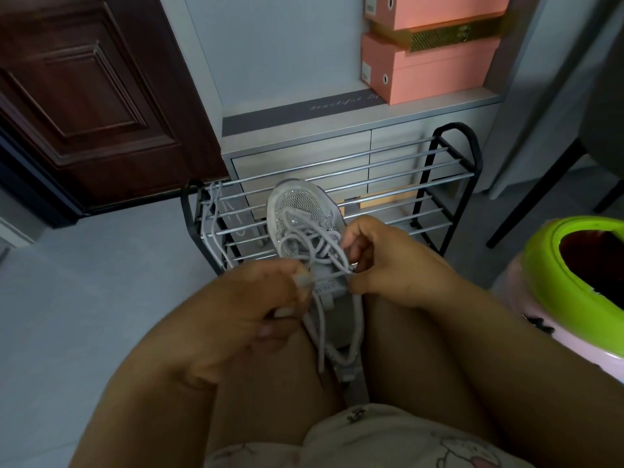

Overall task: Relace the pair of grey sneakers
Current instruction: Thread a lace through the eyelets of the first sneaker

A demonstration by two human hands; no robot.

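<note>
Sneaker [305,221], grey with a glittery mesh toe, lies between the person's knees with its toe pointing at the shoe rack [388,184] just beyond it. Its lace [320,251] is loosely threaded through the lower eyelets, with slack loops piled over the tongue and loose ends trailing down toward the heel. The left hand [266,298] pinches a lace end at the near side of the shoe; the right hand [381,261] has its fingers curled on a strand at the opposite side. I judge the lacing of this shoe about midway, at the upper eyelets. Next, the pinched end likely needs feeding through the next eyelet and the slack drawn tight. Another lace [211,214] hangs on the rack's left end; the second sneaker is not clearly visible.
</note>
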